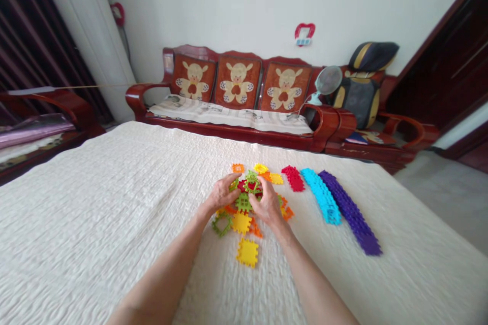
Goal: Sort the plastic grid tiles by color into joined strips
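The grip of the left hand (223, 194) and of the right hand (269, 205) is curving around a mixed pile (244, 202) of green, yellow, orange and some red pieces; I cannot tell whether it is grasping any. The pile is lying on a white cover (114, 213). To its right, a red row (293, 179), a light-blue row (321, 195) and a purple row (348, 212) are lying separately. In my judgement, these are looking arranged, while the pile is waiting unsorted.

Clock from view centre. Hands (269, 206): 2, 6 o'clock. Tile heap (243, 202): 1, 6, overlapped, tiles uncountable. Tile rows (322, 196): 3, 4 o'clock. Cushions (239, 84): 3, 12. Fan (329, 81): 1, 2 o'clock.
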Available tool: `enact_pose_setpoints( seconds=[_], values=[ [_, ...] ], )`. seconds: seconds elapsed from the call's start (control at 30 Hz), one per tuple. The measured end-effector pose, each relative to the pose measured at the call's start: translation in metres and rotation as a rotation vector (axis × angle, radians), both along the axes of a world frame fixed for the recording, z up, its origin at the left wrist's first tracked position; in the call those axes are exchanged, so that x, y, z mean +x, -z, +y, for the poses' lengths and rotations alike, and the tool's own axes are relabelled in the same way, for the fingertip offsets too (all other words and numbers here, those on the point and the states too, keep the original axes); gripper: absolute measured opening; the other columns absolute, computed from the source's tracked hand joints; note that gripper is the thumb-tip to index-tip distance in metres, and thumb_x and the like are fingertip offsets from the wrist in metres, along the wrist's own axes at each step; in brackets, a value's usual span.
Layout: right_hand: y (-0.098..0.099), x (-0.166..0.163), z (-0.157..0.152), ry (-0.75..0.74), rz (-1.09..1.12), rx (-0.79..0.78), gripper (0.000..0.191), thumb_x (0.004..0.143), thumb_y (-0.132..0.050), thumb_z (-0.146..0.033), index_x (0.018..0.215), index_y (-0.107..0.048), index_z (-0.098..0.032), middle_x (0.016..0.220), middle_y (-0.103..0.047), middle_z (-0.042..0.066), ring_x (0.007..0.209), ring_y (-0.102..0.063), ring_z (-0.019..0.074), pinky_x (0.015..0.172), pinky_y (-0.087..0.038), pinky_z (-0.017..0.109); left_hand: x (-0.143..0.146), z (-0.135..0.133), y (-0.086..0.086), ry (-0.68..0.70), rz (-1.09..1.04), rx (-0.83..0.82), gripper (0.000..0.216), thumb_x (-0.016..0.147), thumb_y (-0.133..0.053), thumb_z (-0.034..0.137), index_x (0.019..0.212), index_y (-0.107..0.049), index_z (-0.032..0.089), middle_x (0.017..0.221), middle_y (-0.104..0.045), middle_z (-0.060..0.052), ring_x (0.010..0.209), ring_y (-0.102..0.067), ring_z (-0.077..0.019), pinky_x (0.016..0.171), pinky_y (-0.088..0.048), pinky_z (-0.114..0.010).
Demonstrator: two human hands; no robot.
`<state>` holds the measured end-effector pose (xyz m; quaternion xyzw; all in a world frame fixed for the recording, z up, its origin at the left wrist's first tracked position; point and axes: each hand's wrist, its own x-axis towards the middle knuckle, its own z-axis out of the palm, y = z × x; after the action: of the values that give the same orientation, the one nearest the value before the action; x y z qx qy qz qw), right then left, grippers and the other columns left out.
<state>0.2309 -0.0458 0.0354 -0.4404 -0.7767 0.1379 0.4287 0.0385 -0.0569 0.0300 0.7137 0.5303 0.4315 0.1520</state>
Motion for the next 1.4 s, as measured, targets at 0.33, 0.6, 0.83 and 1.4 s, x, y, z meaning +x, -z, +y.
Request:
enact_pose_setpoints(
  seconds=[0.33, 0.6, 0.83, 1.4],
  values=[
    [-0.004, 0.033, 0.016, 0.071, 0.166, 0.020, 0.056, 0.078, -0.058, -0.033, 0.131, -0.048, -0.016, 0.124, -0.060, 0.014, 0.112, -0.057, 0.0252, 0.100, -0.045, 0.044, -0.017, 0.005, 0.010, -0.281, -0.141, -0.017, 0.037, 0.089, -0.050, 0.039, 0.113, -0.066, 0.017, 0.115, -0.070, -0.009, 0.106, -0.065, -0.0222, 0.093, -0.052, -0.037],
    [0.028, 0.086, 0.019, 0.300, 0.154, -0.191, 0.042, 0.082, -0.047, -0.048, 0.106, -0.064, -0.018, 0.109, -0.070, 0.014, 0.102, -0.064, 0.0265, 0.093, -0.049, 0.044, -0.023, 0.016, 0.024, -0.257, -0.024, -0.013, 0.034, 0.091, -0.042, 0.028, 0.109, -0.068, 0.017, 0.114, -0.070, -0.008, 0.105, -0.065, -0.0197, 0.096, -0.051, -0.033],
    [0.025, 0.062, 0.008, 0.014, 0.172, -0.282, 0.039, 0.088, -0.048, -0.046, 0.113, -0.062, -0.020, 0.116, -0.068, 0.011, 0.111, -0.062, 0.0247, 0.101, -0.046, 0.043, -0.030, 0.029, 0.028, -0.379, 0.039, -0.109, 0.040, 0.085, -0.040, 0.013, 0.111, -0.069, 0.019, 0.111, -0.072, -0.005, 0.104, -0.066, -0.0196, 0.096, -0.051, -0.033],
    [0.007, 0.030, 0.051, 0.251, -0.121, -0.407, 0.039, 0.074, -0.062, -0.049, 0.099, -0.070, -0.021, 0.073, -0.071, 0.002, 0.074, -0.068, 0.0231, 0.076, -0.052, 0.038, -0.034, 0.044, 0.031, -0.377, 0.082, -0.079, 0.035, 0.087, -0.044, 0.022, 0.106, -0.073, 0.020, 0.108, -0.073, -0.006, 0.100, -0.067, -0.0206, 0.094, -0.051, -0.031]
  ],
)
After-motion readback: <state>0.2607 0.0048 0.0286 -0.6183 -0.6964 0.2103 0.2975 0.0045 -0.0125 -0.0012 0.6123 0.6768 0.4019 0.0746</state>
